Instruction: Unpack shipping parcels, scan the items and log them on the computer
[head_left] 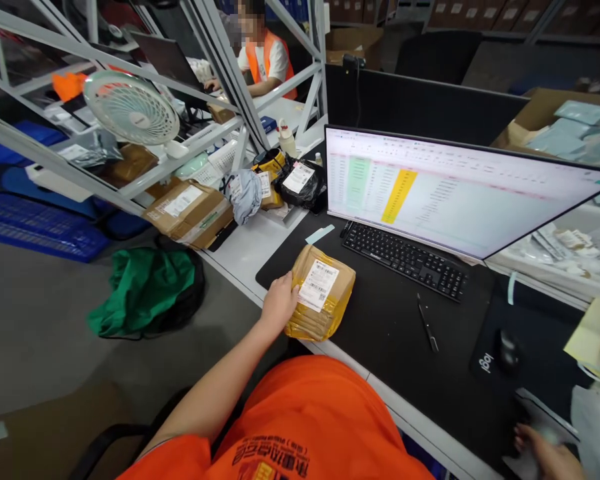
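Note:
A brown cardboard parcel (343,288) wrapped in yellow tape lies at the near edge of the black desk mat, its white shipping label (320,283) facing up. My left hand (280,303) grips the parcel's left side, the fingertips resting by the label. At the lower right edge of the view, my right hand (550,455) is curled against a grey and black object (540,417). That object is blurred and partly cut off, so its kind is unclear. A black pen (427,325) lies on the mat between the parcel and the mouse (509,350).
A monitor (460,193) showing a spreadsheet stands behind a black keyboard (405,259). Left of it are a cardboard box (190,212), a black bagged parcel (303,183) and a fan (133,110). Yellow paper (593,337) sits at right. A person (267,60) works beyond the metal frame.

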Available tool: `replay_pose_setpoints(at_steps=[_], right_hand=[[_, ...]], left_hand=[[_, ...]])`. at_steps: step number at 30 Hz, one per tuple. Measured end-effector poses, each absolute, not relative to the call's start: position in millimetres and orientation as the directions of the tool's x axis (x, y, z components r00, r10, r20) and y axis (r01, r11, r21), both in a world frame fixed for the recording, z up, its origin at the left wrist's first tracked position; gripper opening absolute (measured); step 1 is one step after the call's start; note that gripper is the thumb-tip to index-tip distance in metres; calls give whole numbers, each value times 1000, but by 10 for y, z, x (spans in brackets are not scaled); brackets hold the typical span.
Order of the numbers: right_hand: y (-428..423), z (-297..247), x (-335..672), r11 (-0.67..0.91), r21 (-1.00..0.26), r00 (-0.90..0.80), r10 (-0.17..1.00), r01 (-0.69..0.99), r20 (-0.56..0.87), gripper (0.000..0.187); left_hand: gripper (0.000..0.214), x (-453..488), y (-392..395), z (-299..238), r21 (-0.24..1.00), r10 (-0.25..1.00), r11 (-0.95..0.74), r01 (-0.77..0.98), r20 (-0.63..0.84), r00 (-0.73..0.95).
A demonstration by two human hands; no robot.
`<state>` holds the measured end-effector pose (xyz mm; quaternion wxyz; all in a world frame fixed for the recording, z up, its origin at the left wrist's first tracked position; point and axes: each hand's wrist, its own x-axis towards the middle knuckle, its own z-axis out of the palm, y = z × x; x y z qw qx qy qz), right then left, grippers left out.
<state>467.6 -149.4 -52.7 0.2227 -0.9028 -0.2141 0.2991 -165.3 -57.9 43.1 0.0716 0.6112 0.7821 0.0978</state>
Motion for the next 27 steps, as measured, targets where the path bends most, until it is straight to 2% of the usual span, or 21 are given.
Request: replay_pose_setpoints(at_steps=[2, 3, 6, 9, 12, 16, 19, 21, 24, 27], right_hand=[[-1351, -246, 4245, -806, -587, 638, 490, 74, -594, 37], [-1292, -72, 3925, -765, -640, 562, 563, 75, -606, 44], [-1151, 455, 2773, -623, -715, 273, 782, 318, -560, 51], [-1018, 792, 1795, -378, -823, -42, 899, 424, -435, 46], [-886, 884, 1329, -209, -844, -171, 929, 494, -330, 38], [-791, 843, 1265, -202, -814, -222, 901, 544, -372, 30], [-806, 785, 1370, -337, -831, -193, 869, 442, -455, 37], [-846, 715, 1550, -426, -818, -88, 866, 387, -493, 49], [-936, 508, 2124, -545, -722, 235, 837, 427, -494, 60], [-1076, 181, 3023, -715, -485, 560, 697, 503, -448, 53]], left_hand=[[46, -1530, -534, 472, 215, 977, 178, 960, 79, -199], [47, -1466, -503, 498, 200, 979, 167, 966, 85, -187], [48, -1282, -395, 577, 161, 983, 175, 971, 34, -182], [48, -1133, -308, 626, 121, 980, 199, 973, -48, -194], [48, -1047, -283, 633, 94, 974, 202, 975, -121, -190], [48, -1024, -318, 596, 89, 975, 169, 982, -161, -153], [48, -1062, -339, 544, 80, 975, 153, 985, -173, -138], [47, -1121, -334, 501, 74, 976, 150, 986, -169, -135], [47, -1272, -297, 443, 69, 993, 86, 994, -82, -80], [50, -1461, -243, 431, 64, 977, -138, 988, 175, 125]])
